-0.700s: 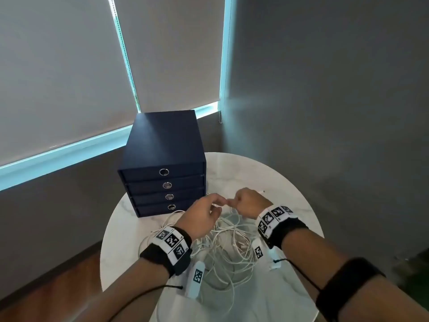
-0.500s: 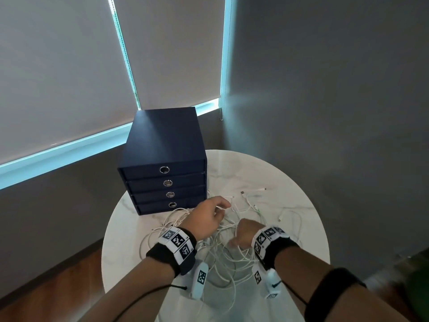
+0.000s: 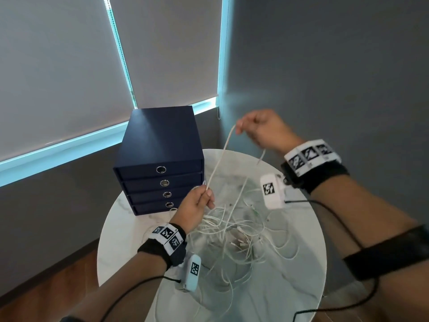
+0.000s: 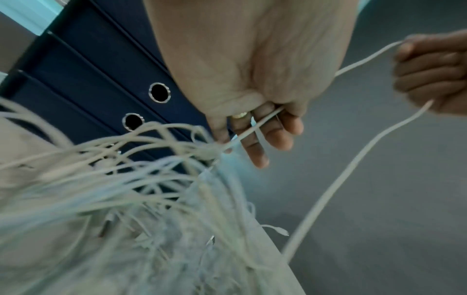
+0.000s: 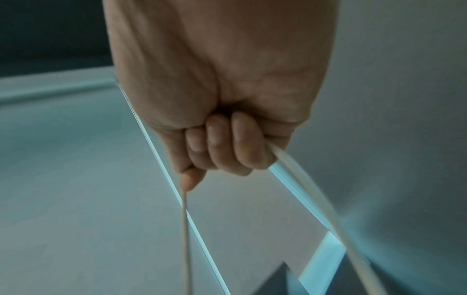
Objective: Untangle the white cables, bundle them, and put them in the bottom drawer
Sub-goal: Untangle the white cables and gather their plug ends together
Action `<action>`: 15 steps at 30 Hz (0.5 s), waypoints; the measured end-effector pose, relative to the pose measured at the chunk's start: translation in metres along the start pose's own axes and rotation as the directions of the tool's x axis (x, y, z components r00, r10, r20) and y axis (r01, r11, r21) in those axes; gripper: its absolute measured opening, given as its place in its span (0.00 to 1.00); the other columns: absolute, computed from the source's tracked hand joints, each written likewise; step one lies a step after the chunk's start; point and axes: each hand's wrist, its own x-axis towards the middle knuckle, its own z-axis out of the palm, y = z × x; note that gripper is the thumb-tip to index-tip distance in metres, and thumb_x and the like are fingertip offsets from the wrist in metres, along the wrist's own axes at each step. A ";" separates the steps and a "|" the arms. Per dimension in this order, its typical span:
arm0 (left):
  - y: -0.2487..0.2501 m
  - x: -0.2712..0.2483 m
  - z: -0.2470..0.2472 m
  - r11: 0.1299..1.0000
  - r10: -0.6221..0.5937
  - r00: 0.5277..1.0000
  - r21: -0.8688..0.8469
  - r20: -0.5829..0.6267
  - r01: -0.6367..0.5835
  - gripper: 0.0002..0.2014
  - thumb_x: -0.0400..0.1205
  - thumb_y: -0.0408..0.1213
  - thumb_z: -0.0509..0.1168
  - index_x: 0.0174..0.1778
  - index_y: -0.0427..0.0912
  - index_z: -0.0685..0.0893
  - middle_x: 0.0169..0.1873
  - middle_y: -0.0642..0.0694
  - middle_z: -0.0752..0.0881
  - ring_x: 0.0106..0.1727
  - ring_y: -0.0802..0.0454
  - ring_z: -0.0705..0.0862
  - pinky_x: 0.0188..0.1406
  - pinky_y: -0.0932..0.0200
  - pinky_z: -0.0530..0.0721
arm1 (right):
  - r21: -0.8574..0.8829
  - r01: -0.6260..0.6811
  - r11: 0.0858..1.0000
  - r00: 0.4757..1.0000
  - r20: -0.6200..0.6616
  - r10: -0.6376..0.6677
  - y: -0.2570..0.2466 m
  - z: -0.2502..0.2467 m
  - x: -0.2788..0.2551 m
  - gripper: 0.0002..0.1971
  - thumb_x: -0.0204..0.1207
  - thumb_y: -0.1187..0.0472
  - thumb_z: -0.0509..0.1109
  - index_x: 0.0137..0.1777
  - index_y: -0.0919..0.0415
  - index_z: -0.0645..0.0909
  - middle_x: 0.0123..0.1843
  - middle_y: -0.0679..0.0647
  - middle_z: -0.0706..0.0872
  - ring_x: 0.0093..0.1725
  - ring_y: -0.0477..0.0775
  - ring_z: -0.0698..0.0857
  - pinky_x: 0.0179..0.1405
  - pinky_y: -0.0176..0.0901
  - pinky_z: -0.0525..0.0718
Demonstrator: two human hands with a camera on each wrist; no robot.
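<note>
A tangle of white cables (image 3: 234, 233) lies on the round white table (image 3: 301, 287). One white cable (image 3: 220, 156) is stretched taut between my hands. My right hand (image 3: 257, 130) is raised above the table's far edge and grips it in a fist (image 5: 222, 151), with both strands hanging down. My left hand (image 3: 199, 201) is low, just in front of the drawer unit, and pinches the same cable (image 4: 255, 127) where it leaves the tangle. The dark blue drawer unit (image 3: 160, 159) has several drawers, all closed; the bottom drawer (image 3: 157, 206) is beside my left hand.
The table stands in a corner, with a grey wall (image 3: 336, 77) at the right and window blinds (image 3: 58, 66) behind. Wooden floor (image 3: 46, 287) shows at the lower left. Black wires run from the wrist cameras along both forearms.
My right hand has risen from the tangle up and to the right, pulling one cable out taut. My left hand has stayed low near the drawers, holding the cable's other part.
</note>
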 end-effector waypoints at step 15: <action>0.069 0.032 -0.026 0.990 0.044 0.997 -0.134 -0.057 -0.051 0.14 0.90 0.29 0.56 0.61 0.46 0.85 0.35 0.54 0.88 0.43 0.54 0.88 0.50 0.50 0.86 | 0.285 0.194 0.939 0.946 -0.306 -0.102 -0.091 -0.030 0.039 0.15 0.87 0.57 0.60 0.37 0.57 0.75 0.20 0.47 0.67 0.16 0.47 0.62 0.19 0.32 0.58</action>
